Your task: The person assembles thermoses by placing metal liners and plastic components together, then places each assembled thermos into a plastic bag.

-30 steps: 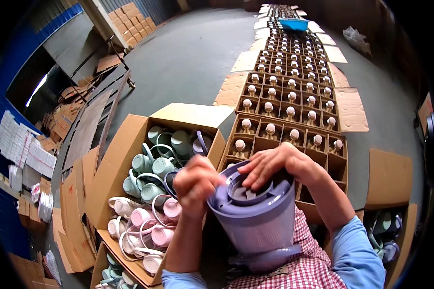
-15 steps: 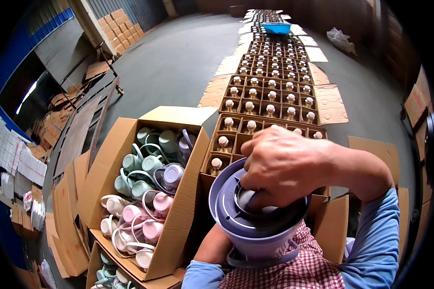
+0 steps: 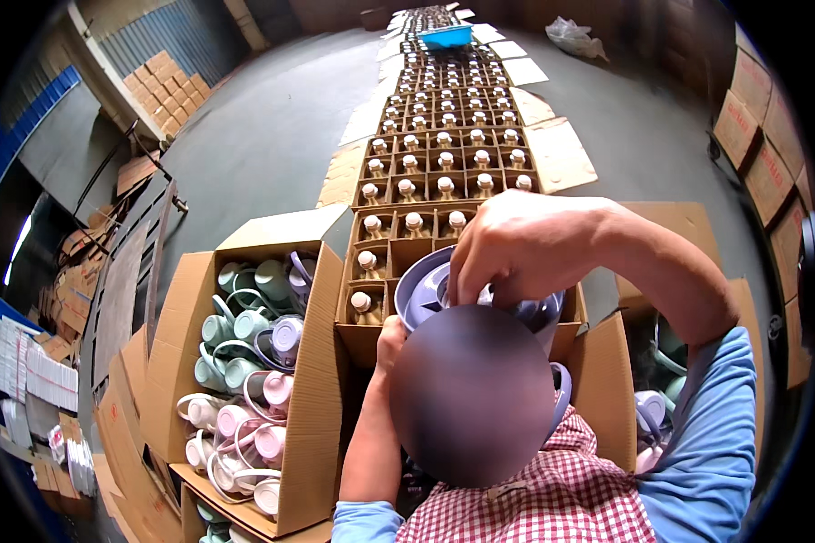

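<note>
In front of my checked apron I hold a purple plastic jug (image 3: 424, 256) with a wide round rim and a side handle (image 3: 561, 403). My left hand (image 3: 390, 344) is closed against its left side, its fingertips hidden. My right hand (image 3: 516, 249) reaches over from the right, fingers bent and pressed together on the lid (image 3: 428, 294) in the middle of the top. What lies under those fingertips is mostly hidden. A round, dark, blurred patch covers the jug's front. Just beyond stands a divided carton with white-capped bottles (image 3: 365, 303).
Left is an open carton (image 3: 312, 398) of green, purple, pink and white handled cups (image 3: 270, 441); another open carton (image 3: 607, 389) stands right. Bottle cartons run away in a long row, with a blue basin (image 3: 445, 36) on top. Boxes (image 3: 752, 90) are stacked at right.
My view has shifted, so the cartons appear further left. The jug is tilted differently, and my left hand now shows at its side. My right hand stays on its top.
</note>
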`<state>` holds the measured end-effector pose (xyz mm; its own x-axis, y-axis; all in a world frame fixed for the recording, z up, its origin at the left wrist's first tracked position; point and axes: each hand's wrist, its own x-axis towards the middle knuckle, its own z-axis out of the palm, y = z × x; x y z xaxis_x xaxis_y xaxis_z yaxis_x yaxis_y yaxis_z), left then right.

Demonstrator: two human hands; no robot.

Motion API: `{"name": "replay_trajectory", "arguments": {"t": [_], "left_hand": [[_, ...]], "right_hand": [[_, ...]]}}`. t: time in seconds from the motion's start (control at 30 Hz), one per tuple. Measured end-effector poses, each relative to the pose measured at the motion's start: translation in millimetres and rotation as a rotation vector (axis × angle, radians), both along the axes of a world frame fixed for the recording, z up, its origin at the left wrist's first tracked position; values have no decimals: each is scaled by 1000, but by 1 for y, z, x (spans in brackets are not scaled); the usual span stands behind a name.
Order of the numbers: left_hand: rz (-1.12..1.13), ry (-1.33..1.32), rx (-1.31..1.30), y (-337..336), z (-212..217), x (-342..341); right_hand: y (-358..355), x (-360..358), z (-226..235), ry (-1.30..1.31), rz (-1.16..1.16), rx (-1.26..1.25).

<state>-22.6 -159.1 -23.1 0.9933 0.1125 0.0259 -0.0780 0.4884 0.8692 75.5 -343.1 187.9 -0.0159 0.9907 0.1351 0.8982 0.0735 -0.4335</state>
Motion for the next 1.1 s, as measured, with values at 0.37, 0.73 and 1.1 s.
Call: {"name": "replay_trajectory", "arguments": {"t": [0.37, 0.73, 1.1], "left_hand": [[364, 67, 543, -37, 29, -24], [386, 12, 518, -11, 18, -35], [276, 45, 510, -12, 9, -13]], "right_hand": [[-24, -13, -3, -117, -628, -352], [-10, -27, -6, 235, 281, 84], [-72, -39, -23, 14, -168, 214]]}}
